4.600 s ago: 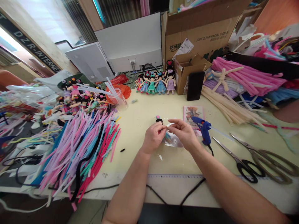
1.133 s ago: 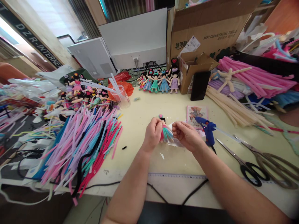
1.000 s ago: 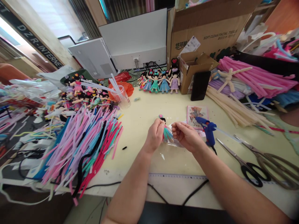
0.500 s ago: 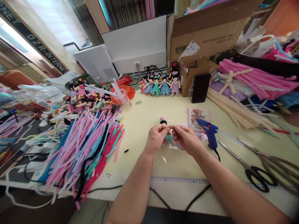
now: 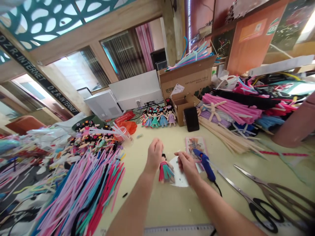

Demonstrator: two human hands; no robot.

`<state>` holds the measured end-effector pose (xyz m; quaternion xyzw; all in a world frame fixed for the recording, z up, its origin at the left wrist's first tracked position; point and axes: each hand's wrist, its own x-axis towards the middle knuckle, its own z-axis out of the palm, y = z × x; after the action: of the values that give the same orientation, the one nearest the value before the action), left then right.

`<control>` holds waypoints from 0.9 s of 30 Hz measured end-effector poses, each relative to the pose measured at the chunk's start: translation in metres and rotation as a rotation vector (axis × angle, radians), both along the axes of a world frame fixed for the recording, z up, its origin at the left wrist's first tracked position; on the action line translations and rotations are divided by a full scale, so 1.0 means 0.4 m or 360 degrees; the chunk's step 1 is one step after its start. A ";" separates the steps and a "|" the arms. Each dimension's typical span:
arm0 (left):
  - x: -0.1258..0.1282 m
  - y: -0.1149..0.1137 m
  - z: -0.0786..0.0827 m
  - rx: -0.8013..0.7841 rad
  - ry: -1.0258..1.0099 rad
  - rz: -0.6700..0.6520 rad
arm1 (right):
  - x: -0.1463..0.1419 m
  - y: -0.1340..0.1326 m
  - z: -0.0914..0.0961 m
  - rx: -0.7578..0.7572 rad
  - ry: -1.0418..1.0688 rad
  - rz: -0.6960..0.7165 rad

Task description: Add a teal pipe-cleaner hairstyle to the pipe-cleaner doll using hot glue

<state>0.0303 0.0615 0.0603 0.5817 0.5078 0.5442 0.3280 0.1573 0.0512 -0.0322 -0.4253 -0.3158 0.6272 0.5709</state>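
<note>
My left hand (image 5: 154,154) is closed on the top of a small pipe-cleaner doll (image 5: 166,172) with black hair and a pink and teal skirt, which lies against the pale yellow table (image 5: 157,203). My right hand (image 5: 186,164) sits just right of the doll. Its fingers are curled and pinch the upper edge of a clear plastic bag (image 5: 180,178) lying flat under the doll. A blue glue gun (image 5: 204,161) rests right beside my right wrist.
A big heap of coloured pipe cleaners (image 5: 83,186) fills the left. Two pairs of scissors (image 5: 261,203) lie at the right. Finished dolls (image 5: 157,119), a black phone (image 5: 192,119), cardboard boxes (image 5: 189,77) and a printed card (image 5: 195,144) stand behind. A ruler (image 5: 177,229) lies along the near edge.
The camera has tilted up, showing more of the room. My hands have come apart and the doll now lies lower, on the plastic bag, held only by my left hand.
</note>
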 end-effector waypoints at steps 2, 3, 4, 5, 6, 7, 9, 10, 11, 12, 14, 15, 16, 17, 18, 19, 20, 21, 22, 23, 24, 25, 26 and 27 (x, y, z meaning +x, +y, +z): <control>0.036 0.107 0.090 0.0248 0.0254 0.0044 | -0.007 0.003 -0.005 -0.0030 -0.0004 0.0022; 0.057 0.167 0.135 0.0338 0.0398 0.0072 | -0.011 0.004 -0.008 -0.0043 -0.0008 0.0039; 0.080 0.227 0.175 0.0402 0.0530 0.0129 | -0.015 0.004 -0.011 -0.0058 -0.0012 0.0057; 0.104 0.286 0.210 0.0442 0.0671 0.0190 | -0.018 0.005 -0.015 -0.0073 -0.0018 0.0074; 0.128 0.342 0.237 0.0466 0.0802 0.0241 | -0.022 0.005 -0.019 -0.0082 -0.0027 0.0090; 0.152 0.394 0.257 0.0485 0.0907 0.0290 | -0.024 0.006 -0.024 -0.0086 -0.0037 0.0104; 0.197 0.484 0.275 0.0447 0.1075 0.0352 | -0.029 0.010 -0.032 -0.0085 -0.0058 0.0128; 0.216 0.522 0.276 0.0414 0.1120 0.0357 | -0.030 0.012 -0.036 -0.0088 -0.0067 0.0135; 0.232 0.555 0.271 0.0374 0.1151 0.0353 | -0.032 0.014 -0.038 -0.0095 -0.0071 0.0141; 0.244 0.584 0.264 0.0337 0.1178 0.0333 | -0.033 0.017 -0.040 -0.0104 -0.0071 0.0144; 0.259 0.626 0.246 0.0268 0.1225 0.0268 | -0.034 0.023 -0.042 -0.0127 -0.0059 0.0142; 0.261 0.639 0.236 0.0233 0.1242 0.0246 | -0.034 0.026 -0.041 -0.0141 -0.0052 0.0146; 0.260 0.646 0.228 0.0202 0.1248 0.0242 | -0.034 0.028 -0.040 -0.0154 -0.0045 0.0153; 0.256 0.647 0.221 0.0184 0.1245 0.0257 | -0.033 0.030 -0.038 -0.0168 -0.0044 0.0163; 0.248 0.643 0.215 0.0193 0.1231 0.0280 | -0.031 0.030 -0.036 -0.0180 -0.0047 0.0171; 0.236 0.633 0.210 0.0234 0.1211 0.0296 | -0.029 0.030 -0.032 -0.0188 -0.0056 0.0178; 0.221 0.617 0.205 0.0303 0.1187 0.0298 | -0.026 0.028 -0.029 -0.0192 -0.0066 0.0183; 0.202 0.596 0.199 0.0388 0.1162 0.0284 | -0.023 0.027 -0.026 -0.0194 -0.0081 0.0176; 0.180 0.570 0.192 0.0466 0.1136 0.0257 | -0.020 0.025 -0.023 -0.0192 -0.0093 0.0173; 0.155 0.539 0.183 0.0512 0.1112 0.0230 | -0.018 0.024 -0.022 -0.0182 -0.0105 0.0176; 0.128 0.503 0.171 0.0518 0.1098 0.0199 | -0.015 0.024 -0.022 -0.0160 -0.0144 0.0163; 0.099 0.463 0.156 0.0482 0.1101 0.0156 | -0.013 0.024 -0.023 -0.0120 -0.0198 0.0157; 0.068 0.417 0.138 0.0414 0.1115 0.0111 | -0.011 0.024 -0.026 -0.0069 -0.0255 0.0167; 0.037 0.368 0.117 0.0328 0.1140 0.0068 | -0.009 0.024 -0.029 -0.0033 -0.0308 0.0186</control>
<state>0.0449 0.2086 0.1071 0.7544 0.5450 0.3612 0.0576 0.1539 0.0608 -0.0437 -0.4706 -0.3872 0.6186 0.4959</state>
